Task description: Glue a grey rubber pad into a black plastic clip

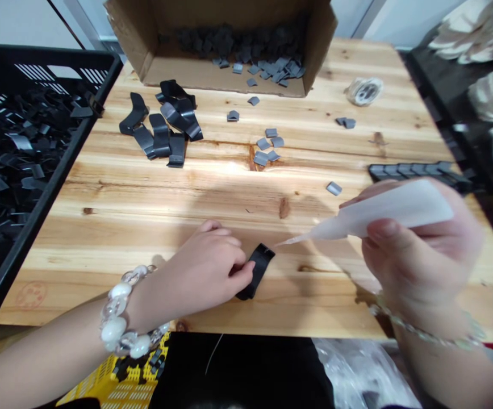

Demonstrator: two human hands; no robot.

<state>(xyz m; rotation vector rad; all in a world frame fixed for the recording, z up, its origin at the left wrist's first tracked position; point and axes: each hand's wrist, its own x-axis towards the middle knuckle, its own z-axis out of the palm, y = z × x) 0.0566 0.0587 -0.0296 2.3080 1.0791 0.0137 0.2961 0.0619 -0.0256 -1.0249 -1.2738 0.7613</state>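
My left hand (216, 264), with a beaded bracelet at the wrist, rests on the wooden table and pinches a curved black plastic piece (260, 271) by its near end. A small shiny spot shows near that piece's far end. In my right hand (417, 250) is a white squeeze bottle with a long thin nozzle (383, 210), which looks like a glue bottle. Its tip points left, just beside the far end of the black piece. A small grey curved piece (334, 188) lies beyond the nozzle.
Several black pieces (161, 122) are heaped at the back left. A cardboard box (229, 79) of small grey pieces lies behind, with several loose ones (271, 143) before it. A black crate (54, 227) stands left, a tape roll (364, 91) and a dark strip (417, 170) right.
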